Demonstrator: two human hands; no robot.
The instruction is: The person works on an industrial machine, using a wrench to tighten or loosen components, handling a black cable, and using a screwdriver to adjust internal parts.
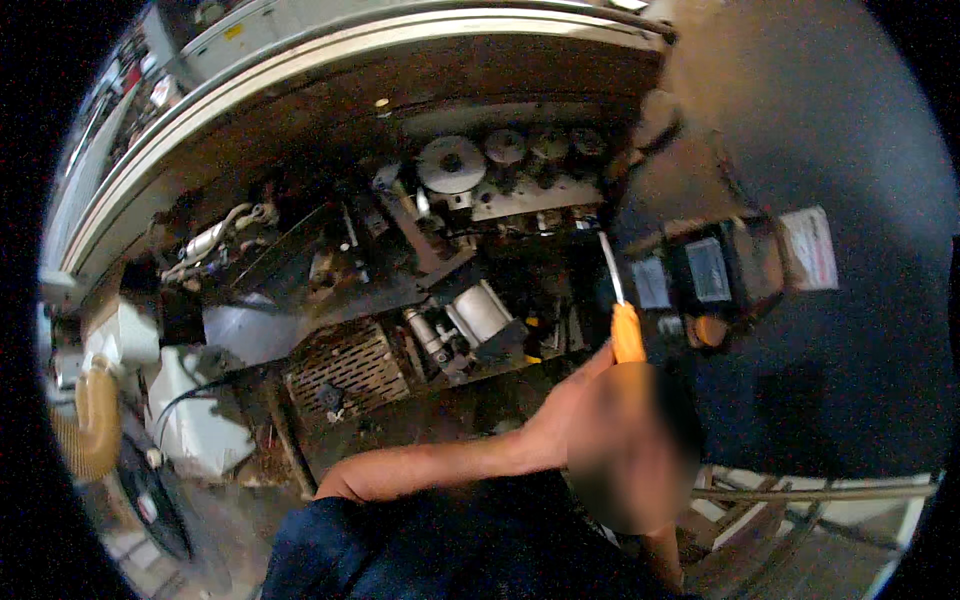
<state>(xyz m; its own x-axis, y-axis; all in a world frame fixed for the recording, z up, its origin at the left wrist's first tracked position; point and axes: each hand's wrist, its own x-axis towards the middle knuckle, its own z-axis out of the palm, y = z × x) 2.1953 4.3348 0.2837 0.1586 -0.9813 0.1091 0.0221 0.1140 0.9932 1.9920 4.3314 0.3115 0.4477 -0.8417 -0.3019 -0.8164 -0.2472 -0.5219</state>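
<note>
My left arm reaches across from the lower left, and my left hand (pixel 578 402) is closed on an orange-handled screwdriver (pixel 626 335). Its bare metal shaft points away from me, the tip close to the right end of a greasy metal block (pixel 535 197) with several round discs (pixel 452 165) on top. Whether the tip touches anything cannot be made out. Beside the lower part of the handle, my right hand (pixel 645 475) lies within a blurred patch. Its fingers are hidden; only a little forearm shows below.
Right of the screwdriver sits a black box (pixel 712 270) with pale labels, an orange cap (pixel 711 330) near it. A silver cylinder (pixel 482 312) and a slotted metal plate (pixel 345 372) lie left. Further left are a white plastic container (pixel 200 415) and a yellowish corrugated hose (pixel 98 410).
</note>
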